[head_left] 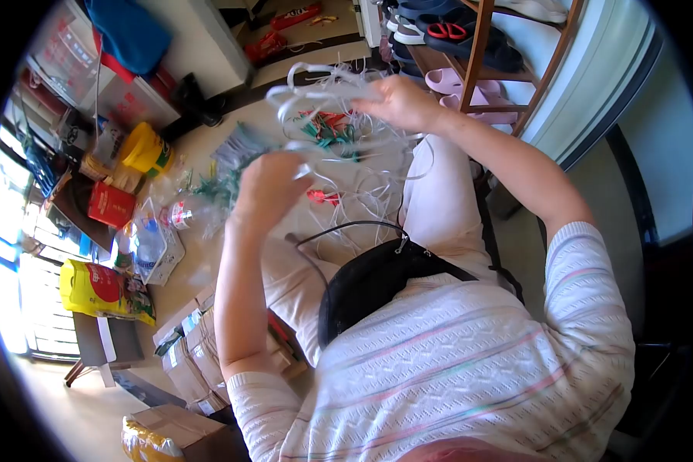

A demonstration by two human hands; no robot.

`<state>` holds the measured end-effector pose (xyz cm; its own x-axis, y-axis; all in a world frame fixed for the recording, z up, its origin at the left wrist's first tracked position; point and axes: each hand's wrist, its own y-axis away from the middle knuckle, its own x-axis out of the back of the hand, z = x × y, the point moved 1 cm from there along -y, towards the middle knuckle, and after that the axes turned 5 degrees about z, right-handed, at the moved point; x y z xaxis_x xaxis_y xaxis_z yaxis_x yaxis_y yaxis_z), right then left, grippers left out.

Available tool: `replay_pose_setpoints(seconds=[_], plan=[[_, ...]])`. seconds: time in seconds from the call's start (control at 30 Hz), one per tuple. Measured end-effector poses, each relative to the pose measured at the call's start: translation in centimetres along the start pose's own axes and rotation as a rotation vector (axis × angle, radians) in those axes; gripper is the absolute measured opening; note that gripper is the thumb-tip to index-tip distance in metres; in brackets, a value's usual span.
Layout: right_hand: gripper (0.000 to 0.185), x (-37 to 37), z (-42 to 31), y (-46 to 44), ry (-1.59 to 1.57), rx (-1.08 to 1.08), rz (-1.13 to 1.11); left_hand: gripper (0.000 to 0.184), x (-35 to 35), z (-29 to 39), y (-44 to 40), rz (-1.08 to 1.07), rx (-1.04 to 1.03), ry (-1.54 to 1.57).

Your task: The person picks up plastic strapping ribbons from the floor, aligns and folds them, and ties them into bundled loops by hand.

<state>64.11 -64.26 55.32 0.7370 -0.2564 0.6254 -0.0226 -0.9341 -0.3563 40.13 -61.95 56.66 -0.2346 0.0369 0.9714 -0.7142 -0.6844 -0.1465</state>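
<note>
White straps (316, 68) hang looped from the right hand (400, 104), its fingers closed on them; the left hand's (273, 189) grip cannot be told. Looping looks partial: strands (371, 206) remain loose, tangled near.

Inspector: Left hand (271, 189)?
Clerk: Motion-blurred; fingertips not distinguishable, inside of the grip hidden.
Inspector: White strands (306, 68)?
Clerk: Upper loops smeared; individual ends cannot be traced near the right hand (405, 104).
Inspector: Edges?
Clerk: Shoe rack (478, 54) cut off at the top. Pink item (462, 451) cut off at the bottom, identity undetermined.
Inspector: Small print on the yellow bag (87, 291)?
Clerk: Too small to read.
</note>
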Motion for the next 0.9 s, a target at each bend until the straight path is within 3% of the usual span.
replay_pose_setpoints(seconds=[0.1, 0.17, 0.2, 0.23, 0.27, 0.3, 0.33, 0.37, 0.47, 0.57, 0.6, 0.7, 0.73, 0.9], plan=[[0.028, -3.4, 1.0, 0.3, -0.011, 0.073, -0.162, 0.022, 2.8, 5.6, 1.5, 0.164, -0.376, 0.326], [0.03, -4.4, 0.7, 0.9, -0.037, 0.248, -0.191, 0.034, 2.3, 6.1, -0.1, 0.471, -0.511, 0.267], [0.029, -4.3, 0.1, 1.2, 0.035, 0.234, -0.25, 0.041, 1.8, 6.1, -0.8, 0.626, -0.579, 0.233], [0.028, -3.9, -1.0, 1.6, 0.108, 0.219, -0.307, 0.047, 0.4, 5.6, -1.2, 0.551, -0.499, 0.216], [0.026, -2.9, -2.4, 1.9, 0.17, 0.354, -0.298, 0.053, -1.5, 4.9, -1.8, 0.477, -0.42, 0.198], [0.025, -3.3, -2.1, 1.7, -0.058, 0.44, -0.358, 0.059, -2.0, 4.8, -2.1, 0.402, -0.343, 0.179], [0.024, -3.1, -1.6, 1.6, -0.093, 0.325, -0.431, 0.066, -2.2, 4.7, -2.2, 0.118, -0.177, 0.171], [0.024, -3.0, -1.1, 1.8, -0.132, 0.204, -0.5, 0.065, -2.4, 4.7, -2.2, 0.107, -0.187, 0.247], [0.022, -2.1, -1.6, 1.9, -0.266, 0.172, -0.621, 0.057, -2.8, 4.5, -1.9, 0.017, -0.176, 0.43], [0.019, 0.0, -2.0, 1.3, -0.126, -0.068, -0.834, 0.044, -1.6, 4.3, -1.2, 0.03, -0.189, 0.609], [0.023, 0.4, -1.6, 1.5, -0.222, -0.085, -0.803, 0.029, -1.9, 3.6, -1.1, -0.042, -0.084, 0.734], [0.032, 1.2, -0.8, 2.0, -0.505, -0.177, -0.809, 0.021, -1.5, 2.7, -0.6, -0.203, -0.011, 0.827], [0.039, 1.0, -0.5, 2.1, -0.545, -0.241, -0.816, 0.021, -1.5, 2.6, -0.5, -0.185, -0.002, 0.835], [0.035, 0.3, -1.0, 3.0, -0.717, -0.307, -0.772, 0.018, -2.4, 1.5, -0.6, -0.163, 0.004, 0.888]])
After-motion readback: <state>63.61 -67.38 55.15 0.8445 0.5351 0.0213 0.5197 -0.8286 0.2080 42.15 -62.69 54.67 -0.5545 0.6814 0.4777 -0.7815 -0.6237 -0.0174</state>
